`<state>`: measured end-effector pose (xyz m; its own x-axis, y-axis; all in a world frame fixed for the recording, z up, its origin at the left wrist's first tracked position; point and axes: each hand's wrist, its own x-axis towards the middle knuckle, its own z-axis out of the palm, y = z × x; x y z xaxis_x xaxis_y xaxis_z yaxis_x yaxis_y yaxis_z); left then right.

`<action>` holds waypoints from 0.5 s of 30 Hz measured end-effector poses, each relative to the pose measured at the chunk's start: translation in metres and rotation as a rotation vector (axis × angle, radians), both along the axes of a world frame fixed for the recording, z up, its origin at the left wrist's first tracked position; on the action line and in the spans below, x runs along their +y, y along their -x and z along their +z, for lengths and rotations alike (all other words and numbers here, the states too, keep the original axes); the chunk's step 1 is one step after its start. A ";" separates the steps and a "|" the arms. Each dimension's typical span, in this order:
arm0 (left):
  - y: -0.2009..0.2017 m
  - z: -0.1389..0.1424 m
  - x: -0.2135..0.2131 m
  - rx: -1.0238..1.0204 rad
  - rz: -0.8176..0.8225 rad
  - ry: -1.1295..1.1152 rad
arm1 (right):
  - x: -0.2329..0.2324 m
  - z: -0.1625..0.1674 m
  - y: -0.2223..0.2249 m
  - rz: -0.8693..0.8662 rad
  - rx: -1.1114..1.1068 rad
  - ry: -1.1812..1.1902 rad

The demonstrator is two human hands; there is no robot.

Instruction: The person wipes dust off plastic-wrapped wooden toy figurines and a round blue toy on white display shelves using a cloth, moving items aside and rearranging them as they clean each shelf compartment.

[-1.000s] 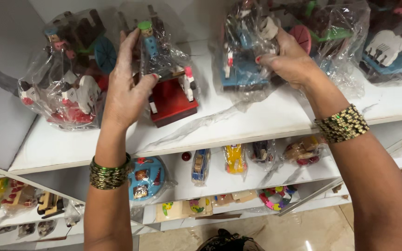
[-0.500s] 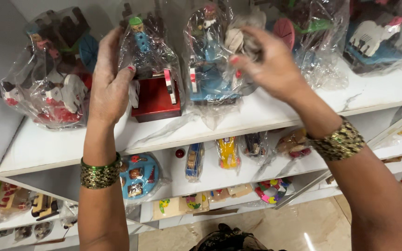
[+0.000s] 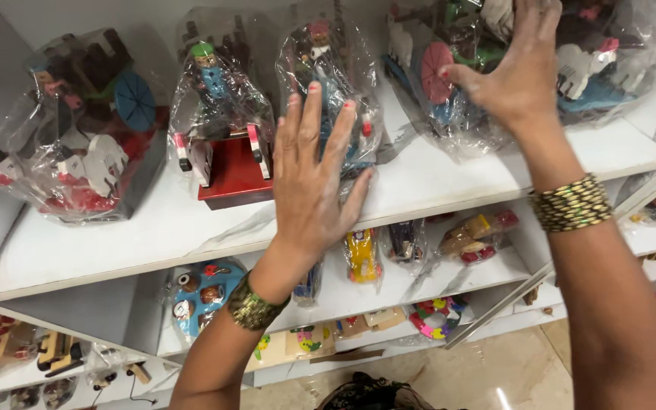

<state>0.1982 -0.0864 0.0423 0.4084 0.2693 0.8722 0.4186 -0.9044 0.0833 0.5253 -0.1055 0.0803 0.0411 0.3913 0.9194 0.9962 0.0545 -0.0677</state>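
The left hand (image 3: pixel 314 182) lies flat with fingers spread against the front of a plastic-wrapped wooden rider toy (image 3: pixel 328 83) at the centre of the frame; its grip is wide and closes on nothing, the palm only pressing the wrapper, probably to steady the toy upright on the white top shelf (image 3: pixel 153 243). The right hand (image 3: pixel 514 72), at upper right, is also spread wide over a wrapped toy with a pink wheel (image 3: pixel 438 76), fingers splayed across the crinkled bag rather than pinching it. Just left of the rider toy stands another wrapped figure on a red block base (image 3: pixel 225 144), and at far left a wrapped horse-cart toy (image 3: pixel 70 144). All are bagged, seemingly against dust, and lined side by side facing outward. Lower shelves hold small wrapped cars, a yellow one (image 3: pixel 363 254) among them.
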 end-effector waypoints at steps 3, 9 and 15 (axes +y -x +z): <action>-0.012 -0.005 0.005 0.029 0.106 0.009 | 0.010 -0.013 0.001 0.055 0.091 0.001; -0.036 -0.013 0.005 0.030 0.176 0.019 | 0.013 -0.021 0.022 0.057 0.138 -0.025; -0.051 -0.016 0.010 0.036 0.198 0.015 | 0.009 -0.022 0.047 0.020 0.163 0.035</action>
